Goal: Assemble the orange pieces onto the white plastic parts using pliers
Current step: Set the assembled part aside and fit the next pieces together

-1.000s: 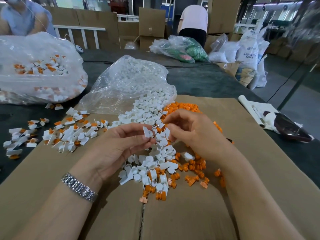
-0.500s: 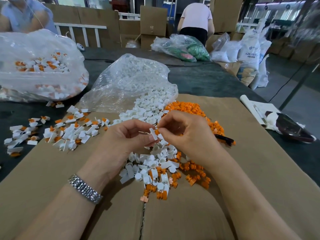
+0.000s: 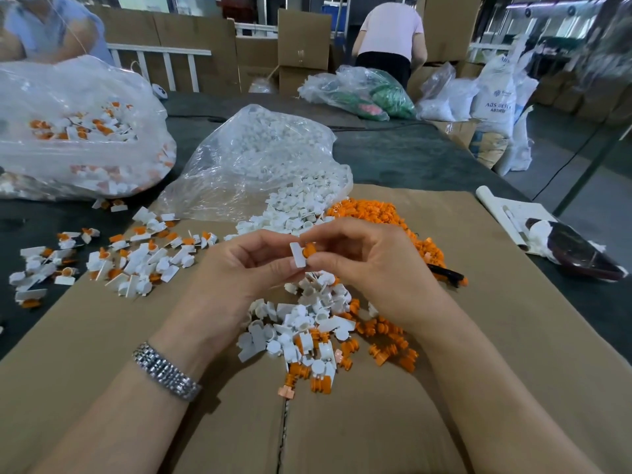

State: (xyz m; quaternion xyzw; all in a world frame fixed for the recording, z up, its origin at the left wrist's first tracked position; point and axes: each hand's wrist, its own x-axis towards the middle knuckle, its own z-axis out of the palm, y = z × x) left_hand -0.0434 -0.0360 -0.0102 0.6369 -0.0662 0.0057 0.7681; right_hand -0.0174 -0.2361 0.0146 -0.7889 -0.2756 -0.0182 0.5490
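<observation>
My left hand (image 3: 246, 268) pinches a small white plastic part (image 3: 297, 255) above the cardboard. Against the part's right side, my right hand (image 3: 369, 265) pinches an orange piece (image 3: 310, 249). Below the hands lies a mixed heap of loose white parts (image 3: 301, 323) and orange pieces (image 3: 386, 340). A bigger pile of orange pieces (image 3: 372, 212) sits behind my right hand. A black handle with an orange tip, maybe the pliers (image 3: 444, 273), lies right of my right wrist, mostly hidden.
Assembled white-and-orange parts (image 3: 136, 258) are scattered at the left. A clear bag of white parts (image 3: 260, 159) spills onto the cardboard sheet (image 3: 102, 336). A larger bag of assembled parts (image 3: 75, 131) sits far left. A dark object on white paper (image 3: 574, 249) lies right. Two persons stand behind.
Both hands rose slightly and came closer together. The white part now stands upright between my left fingers, with the orange piece brought against it.
</observation>
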